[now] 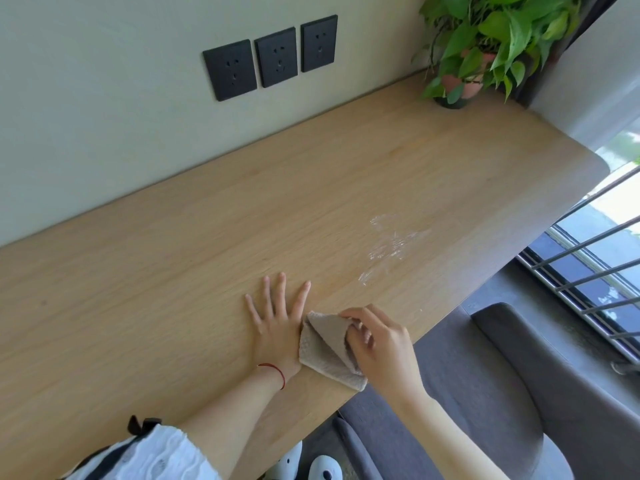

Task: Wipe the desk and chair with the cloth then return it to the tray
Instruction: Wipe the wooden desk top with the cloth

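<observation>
A beige textured cloth (325, 351) lies folded on the wooden desk (173, 289) near its front edge. My right hand (381, 344) pinches the cloth's upper fold, lifting one flap. My left hand (277, 320) rests flat on the desk with fingers spread, its thumb side touching the cloth's left edge. A whitish smear (391, 244) marks the desk beyond the cloth, to the right. The grey upholstered chair (502, 393) stands below the desk's front edge at the right. No tray is in view.
A potted green plant (485, 46) stands at the desk's far right corner. Three black wall sockets (273, 57) sit above the desk. A window with metal bars (595, 271) is to the right. White shoes (304, 462) show under the desk edge.
</observation>
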